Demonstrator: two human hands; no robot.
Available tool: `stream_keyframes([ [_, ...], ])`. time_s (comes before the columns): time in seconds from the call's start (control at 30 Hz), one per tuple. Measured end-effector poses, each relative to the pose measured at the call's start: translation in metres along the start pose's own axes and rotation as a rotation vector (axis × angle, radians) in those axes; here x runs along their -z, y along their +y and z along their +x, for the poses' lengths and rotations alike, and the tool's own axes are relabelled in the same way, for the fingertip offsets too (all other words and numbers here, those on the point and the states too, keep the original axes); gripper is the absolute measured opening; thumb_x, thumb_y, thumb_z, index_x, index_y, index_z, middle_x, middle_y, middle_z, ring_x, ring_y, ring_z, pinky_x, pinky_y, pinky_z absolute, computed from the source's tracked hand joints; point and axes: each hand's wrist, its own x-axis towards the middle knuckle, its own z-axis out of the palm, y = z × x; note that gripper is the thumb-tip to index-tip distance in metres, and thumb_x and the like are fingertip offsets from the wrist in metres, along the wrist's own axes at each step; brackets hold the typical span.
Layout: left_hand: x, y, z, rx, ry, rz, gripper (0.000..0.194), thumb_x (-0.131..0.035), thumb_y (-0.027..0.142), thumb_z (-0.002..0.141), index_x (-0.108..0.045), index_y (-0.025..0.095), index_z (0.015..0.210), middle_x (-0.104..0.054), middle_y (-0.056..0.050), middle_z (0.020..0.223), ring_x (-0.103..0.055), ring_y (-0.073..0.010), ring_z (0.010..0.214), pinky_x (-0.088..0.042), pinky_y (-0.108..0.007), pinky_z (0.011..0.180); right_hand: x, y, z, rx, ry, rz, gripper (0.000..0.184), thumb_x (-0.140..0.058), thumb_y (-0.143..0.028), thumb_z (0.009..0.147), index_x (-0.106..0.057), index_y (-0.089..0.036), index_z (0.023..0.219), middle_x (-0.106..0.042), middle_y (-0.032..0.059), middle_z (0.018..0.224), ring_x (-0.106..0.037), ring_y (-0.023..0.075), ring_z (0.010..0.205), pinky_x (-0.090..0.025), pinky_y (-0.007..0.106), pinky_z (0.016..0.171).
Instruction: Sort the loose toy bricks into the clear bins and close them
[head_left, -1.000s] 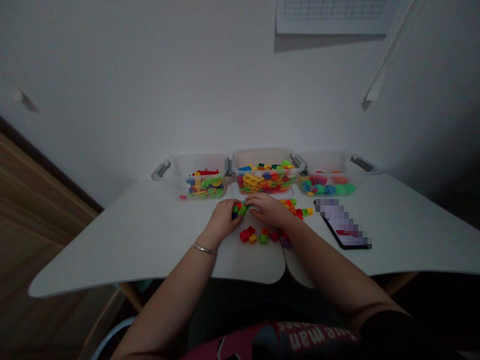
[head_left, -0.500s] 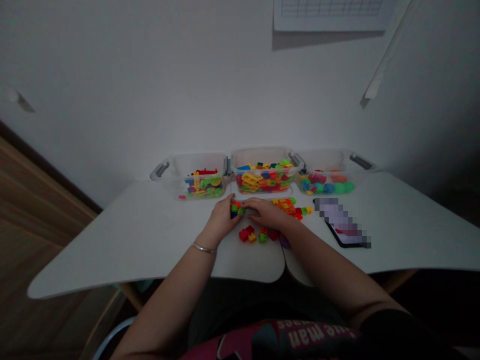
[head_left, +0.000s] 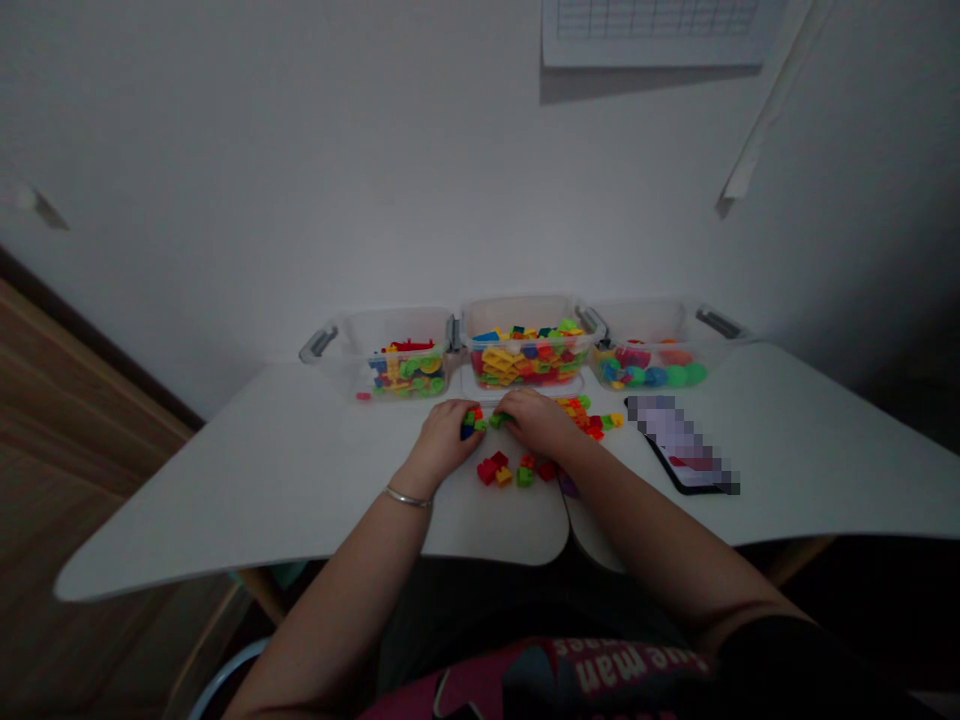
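My left hand point(head_left: 445, 436) is closed around a small cluster of joined toy building blocks point(head_left: 472, 422), coloured green, orange-red and blue. Just to its right, my right hand point(head_left: 537, 422) pinches a green building block point(head_left: 498, 420) between thumb and fingers, a short gap from the cluster. Nearer to me on the white table point(head_left: 495, 530) lie loose red and yellow blocks point(head_left: 493, 470) and a green block point(head_left: 525, 477). A red block point(head_left: 548, 469) sits partly behind my right forearm. Beyond the right wrist spreads a group of orange, yellow and red blocks point(head_left: 592, 424).
Three clear plastic bins stand along the wall: a left bin point(head_left: 360, 330) with mixed parts, a middle bin point(head_left: 517, 310) full of blocks, and a right bin point(head_left: 652, 320) with round pieces. A phone point(head_left: 675, 440) lies to the right. The table's front edge is close to my body.
My right hand has drawn a little to the right, away from my left hand, with a green block now showing in its fingers. The left hand stays around the cluster.
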Motion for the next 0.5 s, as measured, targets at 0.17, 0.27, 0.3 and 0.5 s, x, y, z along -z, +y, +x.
stream_keyframes([
  [0.17,0.0019,0.001,0.0002,-0.005,-0.009,-0.002,0.036,-0.067,0.025,0.081,-0.064,0.018,0.116,-0.065,-0.012,0.116,-0.059,-0.028,0.111,-0.047,-0.046,0.103,-0.0022,0.0039,0.0001,-0.057,0.015,0.052,0.029,-0.051,-0.003,0.082,-0.069,-0.018,0.098,-0.066,0.0089,0.101,-0.06,0.0222,0.1,-0.047,0.035,0.091],
  [0.27,0.004,0.0027,-0.0003,-0.016,-0.016,-0.018,0.037,-0.066,0.023,0.082,-0.064,0.019,0.118,-0.065,-0.011,0.117,-0.059,-0.0277,0.112,-0.047,-0.046,0.103,-0.0048,0.0052,-0.0011,-0.09,0.015,0.105,0.029,-0.051,-0.002,0.08,-0.065,-0.018,0.1,-0.065,0.0089,0.105,-0.06,0.0215,0.101,-0.048,0.034,0.089],
  [0.3,0.0049,0.0035,-0.0005,-0.022,-0.019,-0.026,0.038,-0.065,0.023,0.082,-0.063,0.02,0.119,-0.065,-0.011,0.117,-0.058,-0.0274,0.113,-0.047,-0.046,0.103,-0.0056,0.0053,-0.0014,-0.098,0.009,0.125,0.03,-0.052,-0.002,0.079,-0.064,-0.018,0.101,-0.066,0.0089,0.106,-0.061,0.0211,0.101,-0.048,0.034,0.09],
  [0.5,0.0062,0.0047,-0.0004,-0.09,-0.029,-0.048,0.039,-0.066,0.019,0.081,-0.065,0.021,0.12,-0.063,-0.01,0.121,-0.057,-0.0261,0.114,-0.046,-0.045,0.105,-0.0047,0.0045,-0.0005,-0.023,-0.039,0.207,0.028,-0.055,-0.006,0.08,-0.065,-0.019,0.104,-0.069,0.0081,0.107,-0.062,0.0204,0.101,-0.047,0.036,0.094],
])
